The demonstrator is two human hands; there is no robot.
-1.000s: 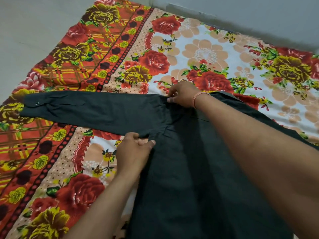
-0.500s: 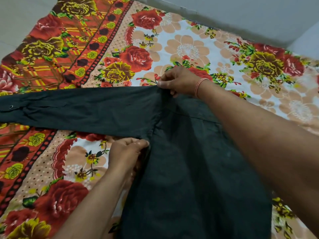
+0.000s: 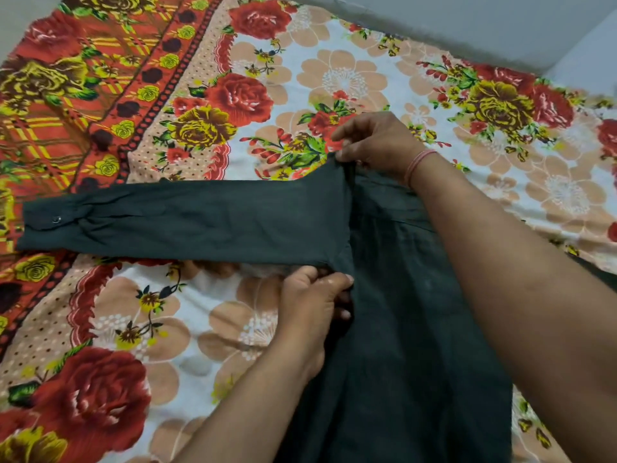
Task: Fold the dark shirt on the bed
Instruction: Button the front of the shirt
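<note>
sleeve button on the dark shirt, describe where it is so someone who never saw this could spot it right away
Start at the floral bedsheet and find the dark shirt lying on it, held by both hands. Follow its long sleeve out to the left, away from the hands, to the cuff. The button is the small shiny round dot there, the only glinting spot on plain dark cloth.

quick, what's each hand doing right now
Left hand: closed, pinching the dark fabric shirt at the underarm.
Right hand: closed, pinching the shirt's shoulder seam.
</note>
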